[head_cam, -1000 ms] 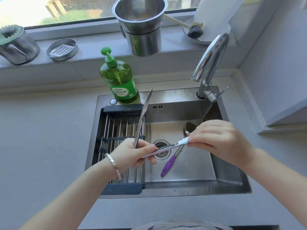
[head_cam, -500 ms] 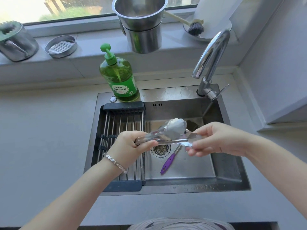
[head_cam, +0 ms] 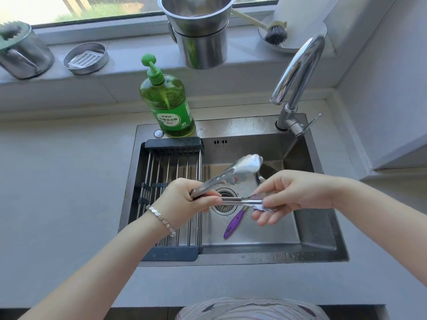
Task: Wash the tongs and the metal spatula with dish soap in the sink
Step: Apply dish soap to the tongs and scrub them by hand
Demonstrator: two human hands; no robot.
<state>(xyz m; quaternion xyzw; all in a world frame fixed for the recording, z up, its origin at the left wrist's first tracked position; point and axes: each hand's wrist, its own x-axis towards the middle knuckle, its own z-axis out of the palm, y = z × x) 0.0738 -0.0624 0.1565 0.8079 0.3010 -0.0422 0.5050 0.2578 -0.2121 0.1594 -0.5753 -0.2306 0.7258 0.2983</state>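
Stainless steel tongs (head_cam: 233, 179) are held over the sink (head_cam: 323, 252), above the drain (head_cam: 225, 199). The left hand (head_cam: 184, 202) is closed round their hinge end, and the two arms are splayed apart. The right hand (head_cam: 293, 195) pinches the tip of the lower arm between thumb and fingers, while the upper arm's scalloped tip juts free toward the faucet (head_cam: 298, 72).

The metal spatula (head_cam: 233, 224), with its purple handle, lies on the sink floor just beside the drain. The dish soap bottle (head_cam: 168, 102) stands on the sink's back ledge.

The step looks like hand-rubbing the tongs. No water can be seen running. To do it well, the person should probably keep a firm hold at the hinge, slide the pinching fingers along each arm in turn, work into the scalloped tips, and keep the tongs over the basin so drips fall inside.
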